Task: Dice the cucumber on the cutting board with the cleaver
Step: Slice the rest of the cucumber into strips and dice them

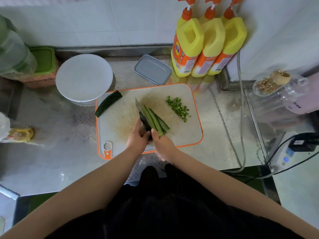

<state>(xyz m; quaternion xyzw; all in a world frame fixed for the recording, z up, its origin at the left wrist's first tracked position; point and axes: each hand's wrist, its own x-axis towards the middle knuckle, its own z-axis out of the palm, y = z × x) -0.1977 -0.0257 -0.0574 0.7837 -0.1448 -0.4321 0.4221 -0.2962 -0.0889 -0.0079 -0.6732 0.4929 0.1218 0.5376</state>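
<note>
On the white cutting board (186, 135) with its orange rim, both hands meet near the board's near edge. The left hand (137, 141) has its fingers (139, 123) curled against the flat of the cleaver (142, 114), whose dark blade stands on edge and runs away from the fingertips toward the far side of the board; how the handle is gripped is hidden between the two hands. The right hand (164, 146) has its thumb and fingers pinched round the near ends of the cucumber strips (156, 120), a bundle of long green spears lying flat, touching the right face of the blade and fanning out beyond the fingertips. Farther out from the right fingers, toward the board's far right part, sits a small heap of diced cucumber (178, 107), well apart from the strips. Out past the left fingers, at the board's far left corner, a dark-skinned cucumber half (108, 103) lies diagonally, its lower end overhanging the rim. Beyond that, on the metal tabletop (57, 152), a white plate (84, 77) stands just beside the board, and a grey lidded container (152, 69) lies beyond the board's far edge. Three yellow bottles (207, 47) with orange pump tops stand against the wall, far beyond the right fingers.
</note>
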